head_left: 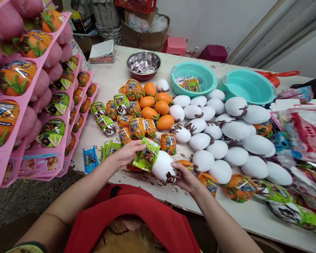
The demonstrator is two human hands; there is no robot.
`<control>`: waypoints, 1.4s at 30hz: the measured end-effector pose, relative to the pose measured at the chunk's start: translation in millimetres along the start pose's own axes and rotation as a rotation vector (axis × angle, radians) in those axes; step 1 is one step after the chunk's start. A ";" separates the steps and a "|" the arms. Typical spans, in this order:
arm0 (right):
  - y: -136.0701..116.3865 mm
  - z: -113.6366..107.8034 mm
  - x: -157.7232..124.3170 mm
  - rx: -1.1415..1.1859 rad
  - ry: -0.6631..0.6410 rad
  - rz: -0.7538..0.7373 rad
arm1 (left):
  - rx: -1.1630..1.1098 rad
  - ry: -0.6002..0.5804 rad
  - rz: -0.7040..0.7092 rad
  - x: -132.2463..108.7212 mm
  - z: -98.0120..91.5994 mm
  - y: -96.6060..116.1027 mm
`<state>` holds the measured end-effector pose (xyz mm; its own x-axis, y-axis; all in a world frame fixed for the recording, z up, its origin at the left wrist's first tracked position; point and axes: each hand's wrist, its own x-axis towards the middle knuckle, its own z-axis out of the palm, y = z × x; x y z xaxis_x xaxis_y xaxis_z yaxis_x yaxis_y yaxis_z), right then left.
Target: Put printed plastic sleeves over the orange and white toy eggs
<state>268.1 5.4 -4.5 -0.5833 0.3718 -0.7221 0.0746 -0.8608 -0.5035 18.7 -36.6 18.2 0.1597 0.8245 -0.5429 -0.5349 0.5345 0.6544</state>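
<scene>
My left hand (126, 153) pinches a green printed plastic sleeve (146, 155) that sits partly over the top of a white toy egg (162, 166). My right hand (184, 176) grips the lower end of that same egg, near its brown claw marks. Both hands hover just above the near edge of the table (116, 75). Beside my left hand lies a small stack of flat green sleeves (109, 147) and a blue packet (90, 159).
Many bare white eggs (234, 144), orange eggs (158, 107) and wrapped eggs (126, 109) cover the table. Behind stand a steel bowl (143, 65) of sachets and two teal basins (193, 78) (249, 86). Pink display trays (28, 105) lean at the left.
</scene>
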 end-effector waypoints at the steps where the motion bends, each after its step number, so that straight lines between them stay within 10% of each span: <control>1: 6.7 2.1 3.8 0.037 -0.031 0.015 | 0.037 0.007 -0.024 0.0 -2.0 2.4; 10: 18.2 40.6 26.2 0.001 -0.354 -0.019 | 0.477 -0.069 -0.070 -10.2 5.7 21.4; 16: 44.8 63.6 17.1 0.185 -0.252 -0.160 | 0.524 0.378 0.318 -42.9 -7.8 14.1; 22: 60.2 78.4 -1.1 0.174 -0.191 -0.176 | 0.276 0.020 -0.078 -62.8 -11.6 -14.4; 37: 65.4 70.8 -13.3 -0.202 -0.037 -0.163 | 0.347 -0.128 -0.177 -77.9 -20.7 -50.8; 42: 30.2 24.8 -7.3 -0.110 0.212 -0.282 | 0.375 0.212 -0.073 -65.1 -57.0 -49.4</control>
<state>254.5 -31.9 -2.7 -0.4135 0.6630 -0.6241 0.0281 -0.6758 -0.7366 -12.6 -127.3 -8.9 -0.0085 0.7467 -0.6651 -0.1835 0.6526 0.7351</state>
